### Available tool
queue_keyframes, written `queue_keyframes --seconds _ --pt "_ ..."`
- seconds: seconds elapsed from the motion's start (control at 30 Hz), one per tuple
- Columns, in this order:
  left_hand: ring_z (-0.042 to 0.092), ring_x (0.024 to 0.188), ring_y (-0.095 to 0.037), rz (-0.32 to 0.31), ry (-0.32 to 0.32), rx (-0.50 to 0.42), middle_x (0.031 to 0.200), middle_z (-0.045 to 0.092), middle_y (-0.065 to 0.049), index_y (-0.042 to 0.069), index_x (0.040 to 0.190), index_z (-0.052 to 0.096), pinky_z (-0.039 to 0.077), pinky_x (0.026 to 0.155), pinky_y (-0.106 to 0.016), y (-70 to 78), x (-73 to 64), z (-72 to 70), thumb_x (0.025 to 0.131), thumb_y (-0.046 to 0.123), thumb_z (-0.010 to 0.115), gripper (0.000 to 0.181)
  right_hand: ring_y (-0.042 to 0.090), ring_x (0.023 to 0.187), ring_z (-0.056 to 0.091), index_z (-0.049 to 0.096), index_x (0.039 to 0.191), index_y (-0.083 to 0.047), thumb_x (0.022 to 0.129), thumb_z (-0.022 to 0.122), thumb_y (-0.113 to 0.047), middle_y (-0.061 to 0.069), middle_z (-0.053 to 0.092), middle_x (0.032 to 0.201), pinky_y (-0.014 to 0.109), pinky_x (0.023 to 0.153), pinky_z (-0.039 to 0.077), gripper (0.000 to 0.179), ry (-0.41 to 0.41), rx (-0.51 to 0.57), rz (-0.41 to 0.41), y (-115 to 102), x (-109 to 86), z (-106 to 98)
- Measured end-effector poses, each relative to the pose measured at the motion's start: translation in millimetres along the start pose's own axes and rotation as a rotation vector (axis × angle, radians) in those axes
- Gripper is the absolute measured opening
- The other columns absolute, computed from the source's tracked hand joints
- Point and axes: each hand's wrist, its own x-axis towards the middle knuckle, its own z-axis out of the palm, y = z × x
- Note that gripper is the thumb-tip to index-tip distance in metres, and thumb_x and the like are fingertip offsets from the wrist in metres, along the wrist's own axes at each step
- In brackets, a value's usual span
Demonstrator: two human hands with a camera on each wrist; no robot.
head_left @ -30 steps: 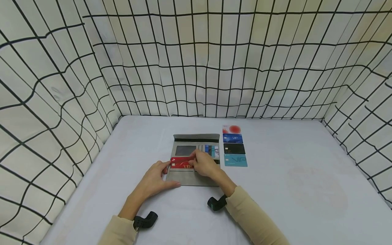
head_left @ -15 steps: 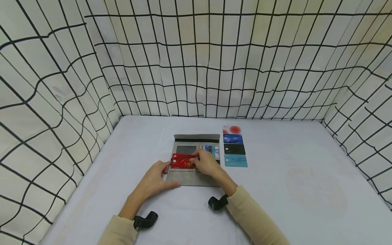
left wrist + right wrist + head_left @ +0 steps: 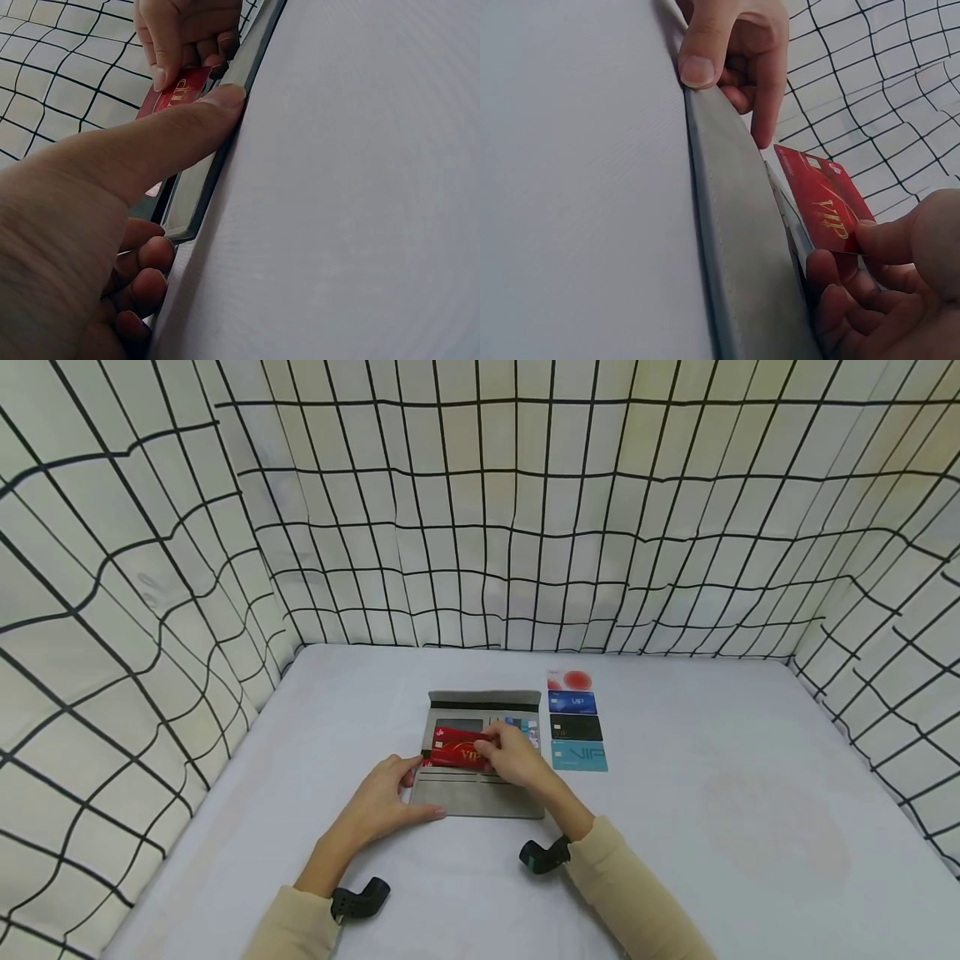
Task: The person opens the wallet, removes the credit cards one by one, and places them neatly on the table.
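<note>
A grey wallet (image 3: 472, 798) lies unfolded on the white-covered table. My right hand (image 3: 517, 755) pinches a red VIP card (image 3: 821, 199) at its right end, between thumb and fingers. The card is tilted and lifted above the wallet's inner slots. Below its lower left corner a bit of red shows in the wallet. My left hand (image 3: 386, 795) rests at the wallet's left side. Its outstretched thumb presses on the front edge (image 3: 193, 199), and its index finger touches the left side near the slots. Part of the wallet's middle is hidden by the card and right hand.
Right of the wallet, several cards lie in a column: a white one with red circles (image 3: 577, 680), a blue one (image 3: 572, 702), a black one (image 3: 575, 727) and a teal one (image 3: 579, 756). Black-and-white netting (image 3: 465, 502) stands around the table (image 3: 712, 810).
The red card has risen away from the slots and shifted slightly to the right, held by my right hand. My left hand stays on the wallet.
</note>
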Motion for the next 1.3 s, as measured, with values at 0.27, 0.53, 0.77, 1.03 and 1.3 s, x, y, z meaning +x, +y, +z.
queue_keyframes --seconds 0.27,0.53,0.77,1.03,1.3 --pt "0.044 0.086 -0.014 -0.001 -0.003 -0.001 0.093 0.050 -0.001 0.005 0.140 0.056 0.037 0.072 -0.030 1.4 1.4 1.4 0.069 0.057 0.086 0.093 0.014 0.059 0.062 0.054 0.130 -0.003 0.102 0.059 -0.024 0.010 0.064 0.088 0.024 0.058 0.054 0.035 0.019 0.064 0.025 4.7 -7.7 -6.6" --pt "0.044 0.087 -0.015 -0.001 -0.005 0.015 0.092 0.049 -0.001 0.003 0.141 0.055 0.038 0.075 -0.032 2.9 3.2 0.7 0.069 0.057 0.085 0.095 0.014 0.056 0.063 0.052 0.133 0.000 0.102 0.058 -0.019 0.015 0.066 0.097 0.025 0.057 0.056 0.037 0.034 0.098 0.007 16.3 -14.2 -16.7" --pt "0.043 0.085 -0.014 0.002 -0.003 0.004 0.092 0.048 -0.001 0.003 0.141 0.055 0.036 0.074 -0.031 3.6 1.2 -0.6 0.069 0.056 0.085 0.095 0.015 0.061 0.062 0.047 0.137 -0.003 0.102 0.059 -0.015 0.014 0.065 0.099 0.026 0.061 0.055 0.039 0.043 0.074 0.035 23.4 -22.1 -27.8" --pt "0.042 0.085 -0.014 0.000 -0.003 0.008 0.092 0.048 -0.001 0.003 0.141 0.055 0.036 0.073 -0.029 3.2 -1.1 -1.0 0.070 0.056 0.085 0.094 0.016 0.062 0.061 0.050 0.126 -0.003 0.101 0.060 -0.018 0.010 0.066 0.086 0.026 0.063 0.055 0.031 0.088 0.107 0.078 33.5 -34.3 -38.8" --pt "0.043 0.084 -0.014 0.015 0.009 0.007 0.092 0.049 -0.001 0.003 0.141 0.055 0.036 0.073 -0.029 2.3 -1.4 -0.6 0.069 0.058 0.085 0.095 0.016 0.061 0.059 0.051 0.122 -0.002 0.100 0.062 -0.021 0.008 0.065 0.078 0.026 0.063 0.053 0.031 0.145 0.096 0.105 42.0 -49.0 -49.4"
